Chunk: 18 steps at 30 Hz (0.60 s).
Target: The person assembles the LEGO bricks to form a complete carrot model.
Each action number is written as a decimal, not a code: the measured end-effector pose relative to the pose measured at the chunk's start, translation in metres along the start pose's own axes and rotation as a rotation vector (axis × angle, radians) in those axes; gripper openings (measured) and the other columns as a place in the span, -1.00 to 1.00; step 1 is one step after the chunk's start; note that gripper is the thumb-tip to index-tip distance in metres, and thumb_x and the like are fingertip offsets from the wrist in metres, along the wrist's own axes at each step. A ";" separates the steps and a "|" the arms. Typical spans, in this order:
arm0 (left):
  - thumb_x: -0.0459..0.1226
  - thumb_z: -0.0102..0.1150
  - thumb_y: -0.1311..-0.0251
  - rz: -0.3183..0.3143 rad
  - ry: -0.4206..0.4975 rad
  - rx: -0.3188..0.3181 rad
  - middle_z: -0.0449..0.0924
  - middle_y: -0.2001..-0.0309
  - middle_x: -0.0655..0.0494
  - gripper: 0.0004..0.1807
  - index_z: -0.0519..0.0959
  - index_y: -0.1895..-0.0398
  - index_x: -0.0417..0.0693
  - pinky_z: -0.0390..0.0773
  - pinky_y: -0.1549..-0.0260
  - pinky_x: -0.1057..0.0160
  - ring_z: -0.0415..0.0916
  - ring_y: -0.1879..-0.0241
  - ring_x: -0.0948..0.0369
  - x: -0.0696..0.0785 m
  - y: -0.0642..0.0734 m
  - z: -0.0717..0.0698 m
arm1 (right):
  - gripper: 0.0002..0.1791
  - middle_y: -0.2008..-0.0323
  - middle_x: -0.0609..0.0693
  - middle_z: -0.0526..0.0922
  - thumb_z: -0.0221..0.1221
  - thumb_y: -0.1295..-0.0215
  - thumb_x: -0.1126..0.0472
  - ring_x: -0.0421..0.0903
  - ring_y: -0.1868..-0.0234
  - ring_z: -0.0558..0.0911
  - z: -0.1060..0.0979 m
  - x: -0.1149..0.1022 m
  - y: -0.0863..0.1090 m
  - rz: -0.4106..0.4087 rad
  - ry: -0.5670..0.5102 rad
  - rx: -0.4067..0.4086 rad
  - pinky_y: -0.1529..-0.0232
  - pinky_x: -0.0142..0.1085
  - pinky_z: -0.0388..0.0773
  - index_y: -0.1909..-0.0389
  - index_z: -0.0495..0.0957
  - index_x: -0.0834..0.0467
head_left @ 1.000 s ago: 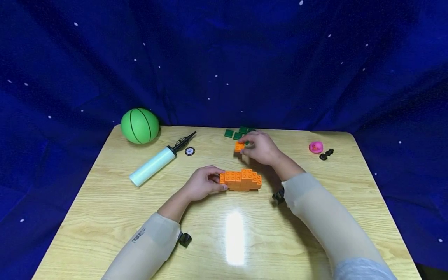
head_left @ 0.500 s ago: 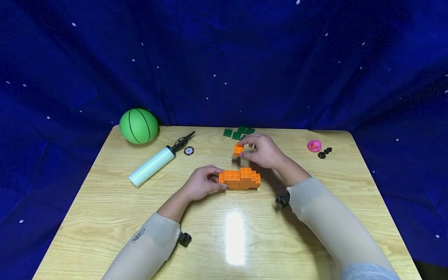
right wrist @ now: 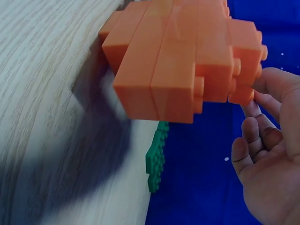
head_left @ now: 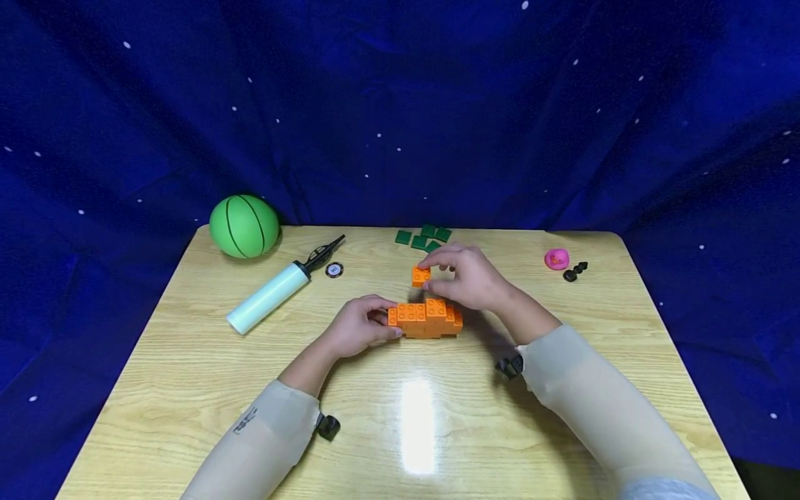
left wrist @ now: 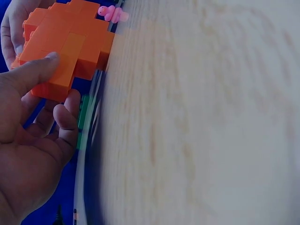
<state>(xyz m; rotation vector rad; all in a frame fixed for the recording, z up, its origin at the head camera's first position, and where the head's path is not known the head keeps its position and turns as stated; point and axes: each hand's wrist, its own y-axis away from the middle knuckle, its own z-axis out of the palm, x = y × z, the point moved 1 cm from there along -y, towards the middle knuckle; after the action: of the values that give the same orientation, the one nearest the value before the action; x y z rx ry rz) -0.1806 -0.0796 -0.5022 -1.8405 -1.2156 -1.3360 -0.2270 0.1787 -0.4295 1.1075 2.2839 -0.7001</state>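
An orange toy brick build with stepped ends stands near the middle of the table. My left hand grips its left end, and in the left wrist view the thumb presses against its broad orange side. Just behind and above the build, my right hand pinches a small square orange brick, studs up, between thumb and fingertips. The right wrist view shows the stepped build close up, with the right hand beside it; the build hides most of the small brick there.
Several flat green bricks lie at the table's back edge. Back left are a green ball, a hand pump and a round chip. A pink rubber duck and a small black object lie back right.
My right hand has brought the small orange brick nearer, away from the green bricks and toward the build. My left hand keeps its grip on the build's left end.
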 end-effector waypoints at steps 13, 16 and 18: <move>-0.24 0.58 -0.10 -0.002 -0.015 -0.001 0.65 0.08 0.08 -0.53 0.71 -0.11 -0.08 0.66 0.13 0.21 0.64 0.15 0.16 0.000 -0.001 0.001 | -0.67 0.00 -0.08 0.75 0.48 -0.20 0.14 -0.08 0.01 0.64 0.001 -0.013 0.011 -0.083 -0.006 0.008 0.03 -0.08 0.58 0.00 0.78 0.05; -0.24 0.59 -0.10 -0.001 -0.018 0.002 0.65 0.09 0.08 -0.54 0.71 -0.10 -0.08 0.66 0.15 0.20 0.63 0.16 0.15 0.000 -0.001 0.000 | -0.68 0.02 -0.09 0.75 0.49 -0.20 0.13 -0.11 0.04 0.64 0.003 -0.016 0.014 -0.091 -0.025 0.001 0.04 -0.08 0.59 0.01 0.78 0.05; -0.24 0.59 -0.09 0.002 -0.021 0.004 0.65 0.11 0.08 -0.53 0.71 -0.09 -0.07 0.65 0.16 0.20 0.62 0.17 0.15 -0.001 -0.002 0.000 | -0.68 0.02 -0.09 0.74 0.50 -0.19 0.14 -0.11 0.03 0.64 0.003 -0.018 0.015 -0.100 -0.034 -0.007 0.03 -0.06 0.59 0.02 0.78 0.05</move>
<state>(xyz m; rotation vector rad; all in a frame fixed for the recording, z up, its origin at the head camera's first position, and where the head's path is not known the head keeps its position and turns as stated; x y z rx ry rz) -0.1822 -0.0789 -0.5033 -1.8565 -1.2264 -1.3157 -0.2039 0.1744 -0.4238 0.9766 2.3233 -0.7436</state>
